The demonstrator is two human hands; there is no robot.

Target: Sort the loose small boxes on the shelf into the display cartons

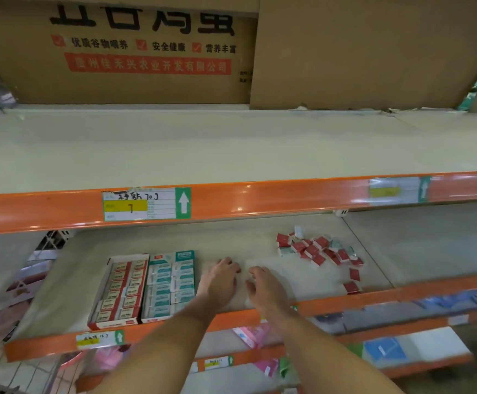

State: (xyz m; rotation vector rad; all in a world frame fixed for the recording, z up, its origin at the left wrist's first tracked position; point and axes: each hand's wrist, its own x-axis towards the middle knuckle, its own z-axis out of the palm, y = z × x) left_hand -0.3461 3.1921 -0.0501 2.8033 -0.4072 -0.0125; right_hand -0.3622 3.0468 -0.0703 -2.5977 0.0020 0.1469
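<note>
Orange-edged store shelf [274, 251] at lower centre carries two display cartons, the red carton [119, 291] and teal carton [170, 282], side by side at lower left. Loose small boxes [319, 250] lie heaped at centre right. Both hands, left hand [221, 278] and right hand [265, 285], rest between them, fingers loosely curled, holding nothing.

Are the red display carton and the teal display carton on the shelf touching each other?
Touching. In the head view the red display carton and the teal display carton stand side by side, long walls pressed together with no shelf showing between them.
</note>
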